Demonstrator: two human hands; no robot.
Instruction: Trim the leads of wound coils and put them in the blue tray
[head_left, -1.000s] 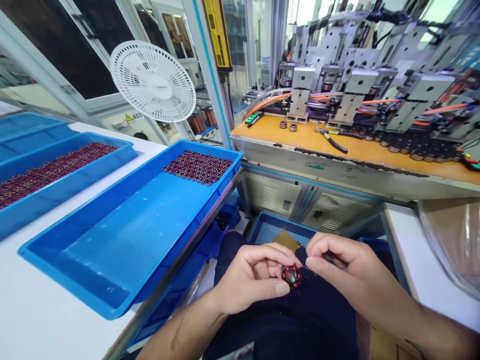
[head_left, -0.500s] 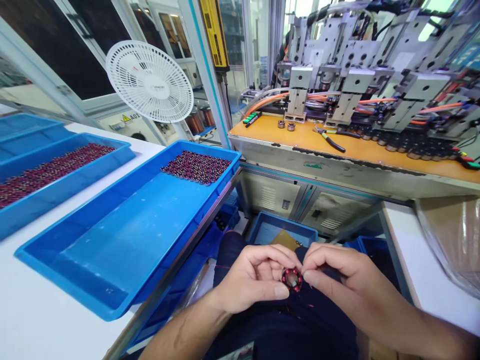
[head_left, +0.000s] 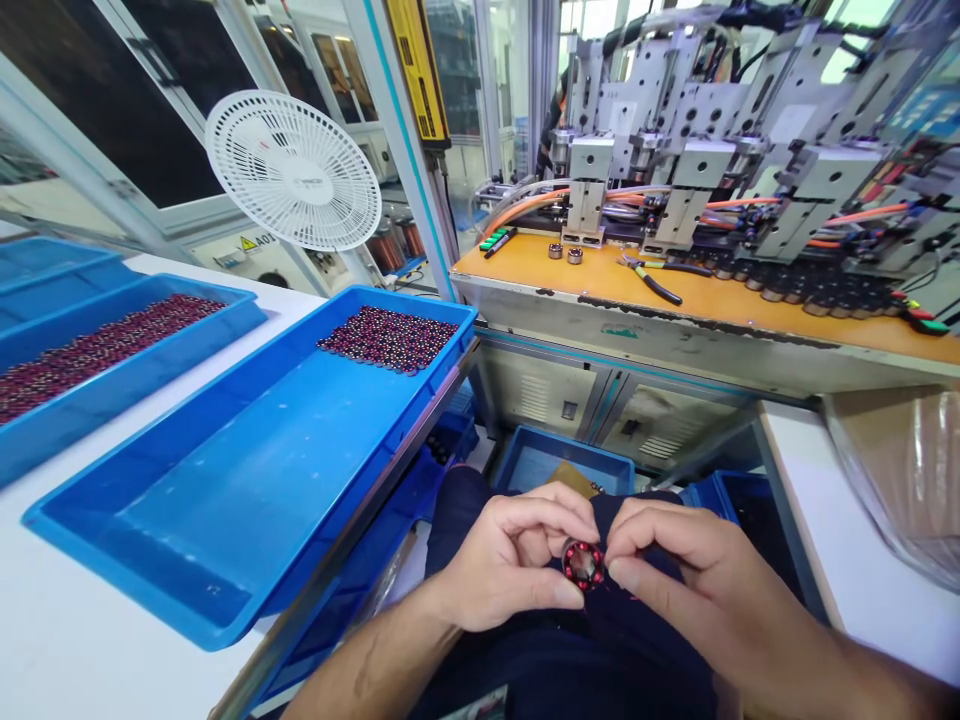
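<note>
One red-and-dark ring above the lap | left hand pinching its rim | right hand narrowly pinched beside it, anything held unclear | steady left grip should help fine fingerwork

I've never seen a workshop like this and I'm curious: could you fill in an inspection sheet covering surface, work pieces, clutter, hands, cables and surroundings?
Surface: white table at left bears a blue tray; orange bench top ahead.
Work pieces: dark ring with red windings in hand; small red-and-dark parts packed at the tray's far end.
Clutter: pliers, marker-like items and two small metal pieces on the bench top.
Hands: left hand holds the ring; right hand has fingertips at its edge, any wire there too small to tell.
Cables: orange tubes run among machine heads.
Surroundings: white fan beyond the tray; clear plastic at right.
</note>
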